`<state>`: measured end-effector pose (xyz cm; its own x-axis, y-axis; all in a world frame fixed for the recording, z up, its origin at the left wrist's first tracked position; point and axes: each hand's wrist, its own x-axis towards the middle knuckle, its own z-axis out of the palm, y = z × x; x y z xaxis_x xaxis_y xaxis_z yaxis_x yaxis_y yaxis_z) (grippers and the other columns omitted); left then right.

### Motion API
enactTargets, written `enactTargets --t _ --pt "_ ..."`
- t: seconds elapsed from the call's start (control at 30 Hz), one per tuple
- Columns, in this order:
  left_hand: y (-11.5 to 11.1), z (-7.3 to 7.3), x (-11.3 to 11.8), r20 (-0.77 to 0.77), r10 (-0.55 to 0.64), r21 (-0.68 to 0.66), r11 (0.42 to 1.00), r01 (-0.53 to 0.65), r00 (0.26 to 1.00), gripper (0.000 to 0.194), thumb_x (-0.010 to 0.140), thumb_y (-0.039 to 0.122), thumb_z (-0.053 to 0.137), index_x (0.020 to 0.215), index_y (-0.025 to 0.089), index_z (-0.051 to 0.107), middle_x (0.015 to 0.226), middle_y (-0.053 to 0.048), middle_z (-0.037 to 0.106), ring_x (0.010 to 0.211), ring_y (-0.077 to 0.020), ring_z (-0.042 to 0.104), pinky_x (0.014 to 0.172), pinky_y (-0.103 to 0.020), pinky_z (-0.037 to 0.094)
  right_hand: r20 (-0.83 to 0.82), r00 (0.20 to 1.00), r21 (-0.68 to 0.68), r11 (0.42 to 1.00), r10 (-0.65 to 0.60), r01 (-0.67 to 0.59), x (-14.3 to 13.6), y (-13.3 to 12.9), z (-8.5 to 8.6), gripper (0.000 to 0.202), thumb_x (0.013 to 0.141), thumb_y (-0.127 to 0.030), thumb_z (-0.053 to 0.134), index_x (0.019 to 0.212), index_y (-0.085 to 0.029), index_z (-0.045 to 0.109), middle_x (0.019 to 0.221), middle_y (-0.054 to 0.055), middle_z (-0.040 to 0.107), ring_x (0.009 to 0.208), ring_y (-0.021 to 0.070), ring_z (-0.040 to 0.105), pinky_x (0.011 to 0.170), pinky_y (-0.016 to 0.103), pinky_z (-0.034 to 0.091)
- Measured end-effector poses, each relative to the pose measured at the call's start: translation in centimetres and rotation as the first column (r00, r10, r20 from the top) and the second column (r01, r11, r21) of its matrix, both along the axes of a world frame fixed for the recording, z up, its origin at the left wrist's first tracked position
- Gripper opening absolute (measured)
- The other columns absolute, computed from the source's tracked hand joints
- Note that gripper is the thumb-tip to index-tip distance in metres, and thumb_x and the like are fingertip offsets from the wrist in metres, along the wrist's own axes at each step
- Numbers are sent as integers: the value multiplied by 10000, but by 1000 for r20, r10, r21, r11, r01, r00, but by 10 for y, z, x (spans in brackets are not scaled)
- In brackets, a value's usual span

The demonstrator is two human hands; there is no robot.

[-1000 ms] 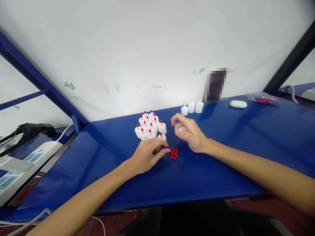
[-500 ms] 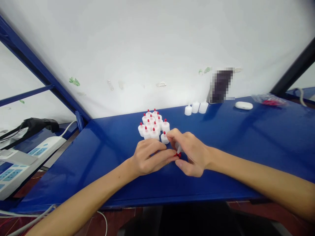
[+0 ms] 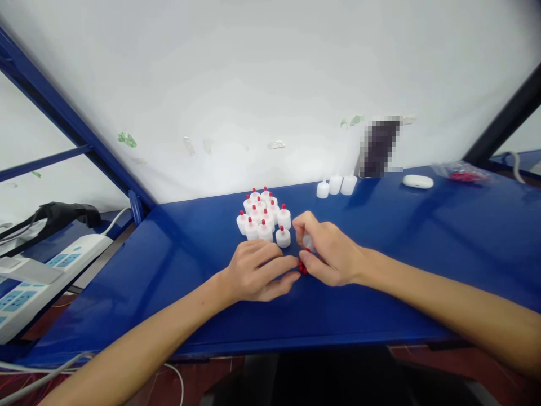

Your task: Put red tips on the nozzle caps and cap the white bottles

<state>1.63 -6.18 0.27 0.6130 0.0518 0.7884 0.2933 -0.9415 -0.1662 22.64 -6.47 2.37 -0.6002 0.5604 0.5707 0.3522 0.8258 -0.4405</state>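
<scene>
In my right hand (image 3: 332, 251) is a small white bottle (image 3: 309, 243), mostly covered by the fingers, its narrow end pointing down. A bit of red shows at that end beside my right thumb. Just under it, several small red caps (image 3: 303, 269) lie bunched on the blue table. My left hand (image 3: 262, 270) rests at their left side, fingers stretched with a gap between thumb and index, the fingertips at the caps. Beyond my left hand stands a cluster of white bottles with red caps (image 3: 265, 230); one capped bottle (image 3: 283, 237) is slightly apart on the right.
Three white bottles without red caps (image 3: 335, 185) stand near the wall. Farther right are a dark pixelated object (image 3: 380, 149), a white rounded case (image 3: 418, 181) and a clear bag with red pieces (image 3: 462, 173). A power strip (image 3: 63, 259) lies at the left.
My right hand has moved slightly up with the bottle, and its thumb has come in to the bottle's tip. My left thumb and index have parted, and the red caps show more.
</scene>
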Motion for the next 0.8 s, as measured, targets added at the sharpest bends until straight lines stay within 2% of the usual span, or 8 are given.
enactTargets --t 0.17,0.43,0.6,0.8 --pt "-2 5 1 -159 -95 -84 993 82 983 187 879 320 518 793 181 608 519 37 473 440 -120 411 439 -296 289 -55 995 -42 996 -84 81 8 10 7 172 828 -249 431 932 -240 294 669 -53 483 444 117 397 482 275 308" --pt "-2 3 0 -223 -118 -138 986 88 968 198 877 321 485 772 188 587 509 37 456 437 -123 405 439 -308 283 -62 973 -95 972 -223 217 16 20 8 229 765 -187 451 897 -245 274 736 -34 525 466 107 350 521 288 300" --pt "-3 3 0 -208 -123 -149 984 93 970 192 867 308 492 759 186 593 503 34 462 441 -123 391 444 -303 295 -133 952 -88 960 -275 264 20 28 7 183 790 -201 439 905 -244 302 745 -13 537 565 149 434 574 313 349" --pt "0 0 -2 -259 -50 -123 992 19 965 190 875 280 492 745 193 599 512 29 477 451 -120 414 452 -287 321 -128 954 -114 960 -270 256 26 44 -4 117 880 -211 458 998 -213 465 857 31 587 703 178 533 677 346 432"
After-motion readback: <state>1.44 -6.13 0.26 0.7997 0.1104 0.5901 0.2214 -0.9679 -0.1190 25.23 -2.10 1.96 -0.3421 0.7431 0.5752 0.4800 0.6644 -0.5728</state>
